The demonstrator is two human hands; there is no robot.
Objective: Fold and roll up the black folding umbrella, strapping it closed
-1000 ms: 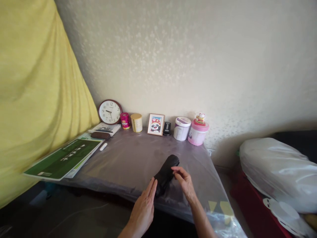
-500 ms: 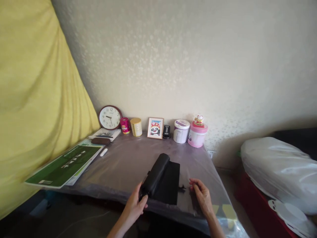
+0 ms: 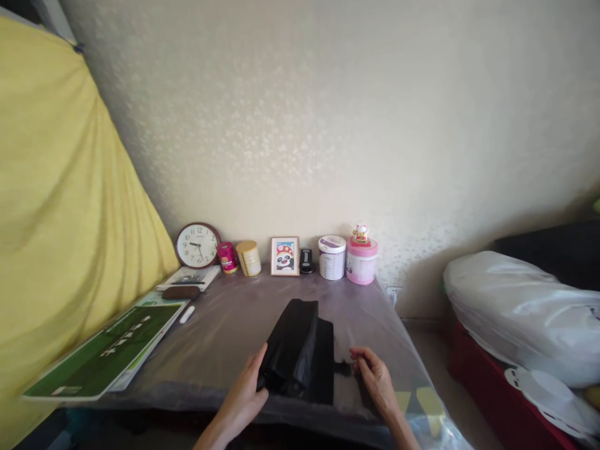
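Observation:
A black roll-up pouch lies partly rolled near the table's front edge. Its flat part spreads out to the right, with a short black strap sticking out from the side. My left hand grips the near left end of the roll, thumb at the front and fingers partly hidden behind it. Just right of the strap's tip is my right hand, its fingers curled and thumb close to the forefinger. Whether these fingertips touch the strap or pinch anything is too small to tell.
Along the wall stand a clock, a pink tin, a yellow-lidded can, a framed panda picture, a white tub and a pink-lidded tub. A green booklet lies left. Right is a white plastic bag.
The roll has turned and looks wider and looser, its upper layer lifted. My right hand is closer to the strap. The whole view has shifted slightly.

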